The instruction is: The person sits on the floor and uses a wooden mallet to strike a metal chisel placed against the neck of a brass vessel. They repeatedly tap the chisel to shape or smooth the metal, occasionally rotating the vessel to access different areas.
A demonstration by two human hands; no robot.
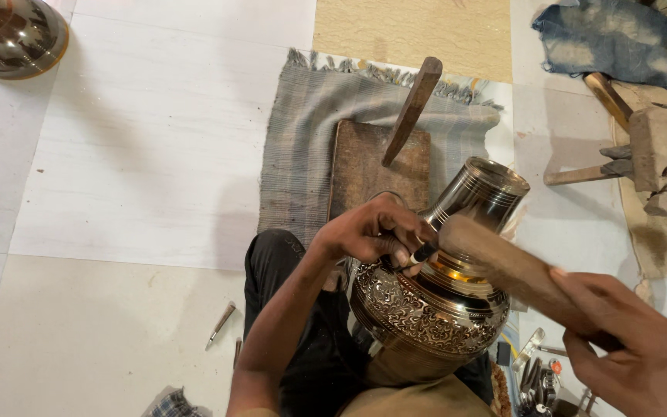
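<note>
Right hand grips wooden mallet; left hand pins chisel against engraved vase.

Location type: a floor-level metal-engraving workshop. Indicators: an ornately chased brass vase under work, a wooden mallet, loose steel chisels on the pale tiled floor, a wooden block on a woven mat, and a second polished vessel (top left corner).
</note>
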